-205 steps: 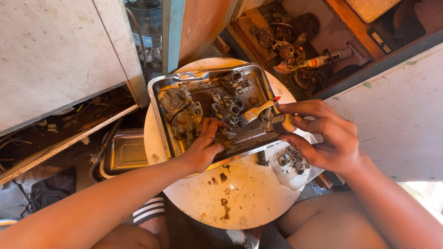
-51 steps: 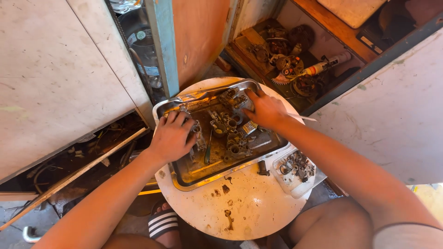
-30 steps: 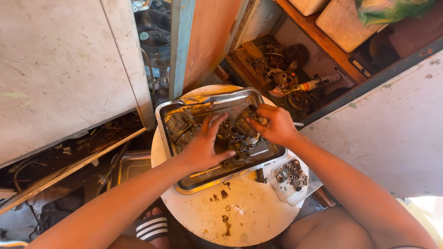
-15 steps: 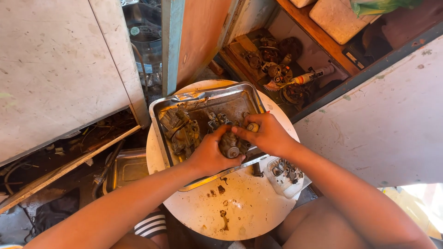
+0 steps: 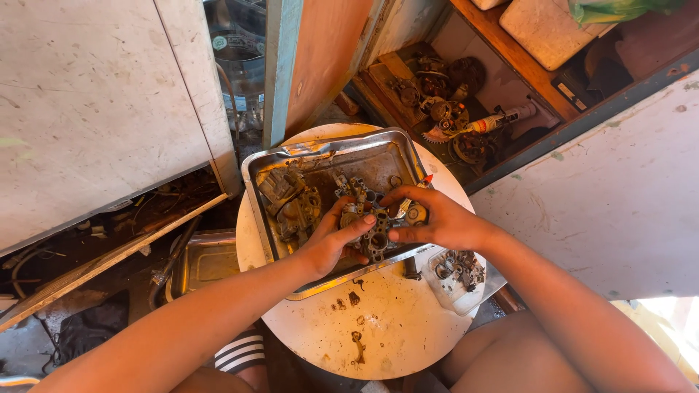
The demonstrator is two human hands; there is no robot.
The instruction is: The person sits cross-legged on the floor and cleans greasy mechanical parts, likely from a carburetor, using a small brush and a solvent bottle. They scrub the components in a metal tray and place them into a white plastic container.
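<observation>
Two hands meet over the dented rectangular steel tray (image 5: 251,191), which sits on the far half of the round white stained worktop (image 5: 386,331). Left hand (image 5: 331,240) and right hand (image 5: 437,222) both have their grip clamped on one grimy grey cast-metal carburettor body (image 5: 375,236), held just above the tray's near-right corner. A small round brass-coloured part (image 5: 416,213) sits under the right fingertips (image 5: 389,196); whether it is being fitted or pulled off cannot be told.

Judged progress: partway through. Several other dirty carburettor castings (image 5: 291,200) lie untouched at the tray's left side, still caked brown. A clear plastic tub of small loose metal parts (image 5: 459,268) stands at the worktop's right edge, so some stripping looks done. A dark bolt-like piece (image 5: 411,269) lies between tray and tub.

Hidden: the held body's underside, palms, and most of a red-tipped brush handle (image 5: 422,180) behind the right hand. Tray bottom is murky with residue.
</observation>
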